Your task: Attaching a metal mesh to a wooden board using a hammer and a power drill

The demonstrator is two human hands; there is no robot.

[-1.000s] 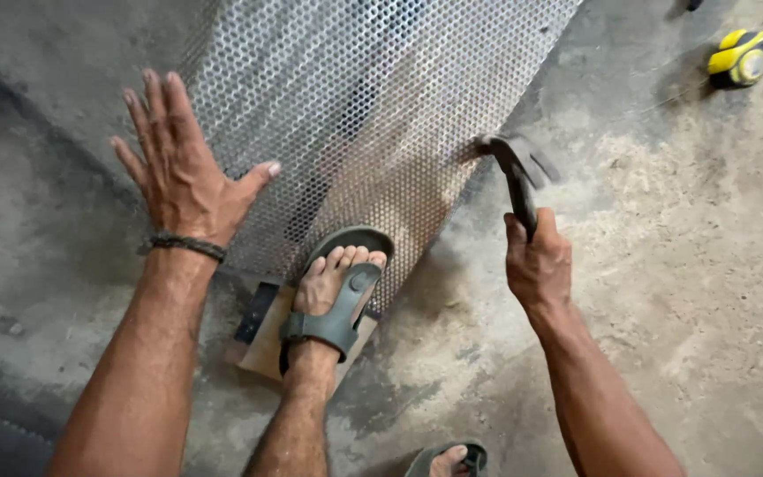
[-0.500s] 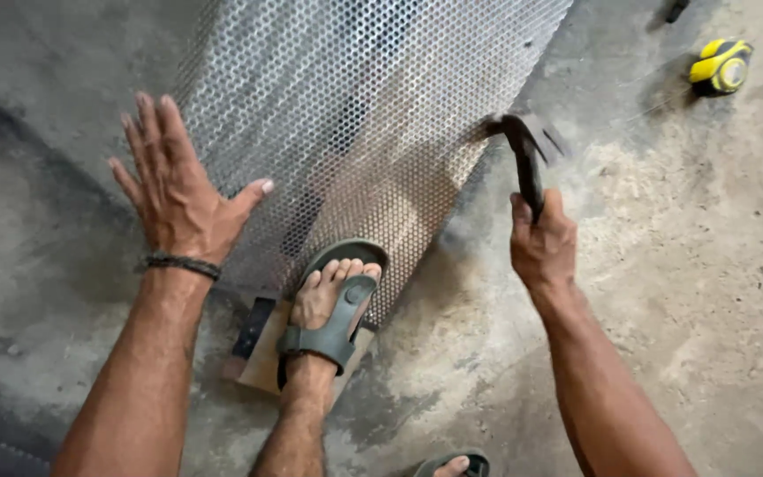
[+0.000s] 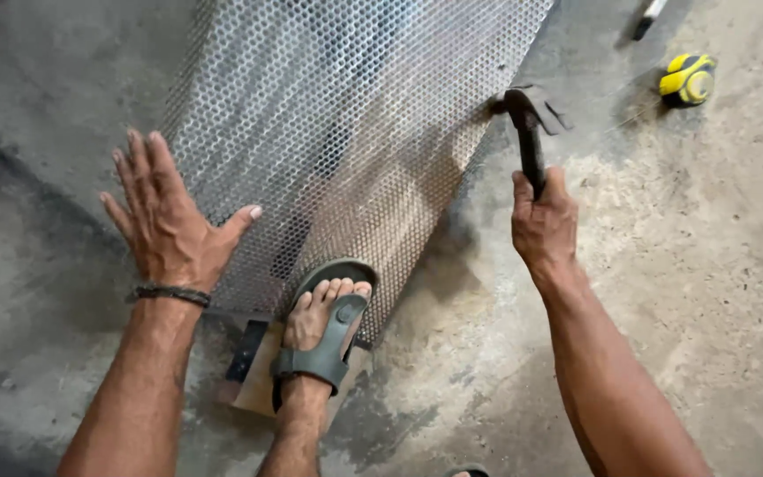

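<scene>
A perforated metal sheet (image 3: 337,115) lies on the concrete floor, running from the near centre up to the top right. My left hand (image 3: 174,221) rests flat on its left edge with the fingers spread. A dark claw hammer (image 3: 527,119) is gripped by its handle in my right hand (image 3: 542,221), with the hammer's head at the sheet's right edge. My foot in a grey sandal (image 3: 324,331) stands on the near end of the sheet, over a wooden block (image 3: 258,389).
A yellow and black tape measure (image 3: 687,78) lies on the floor at the top right. Another tool's handle (image 3: 648,16) shows at the top edge. A second sandal (image 3: 468,471) peeks in at the bottom edge.
My right hand has moved the hammer up along the sheet's right edge. The left hand and the foot stay where they were on the sheet.
</scene>
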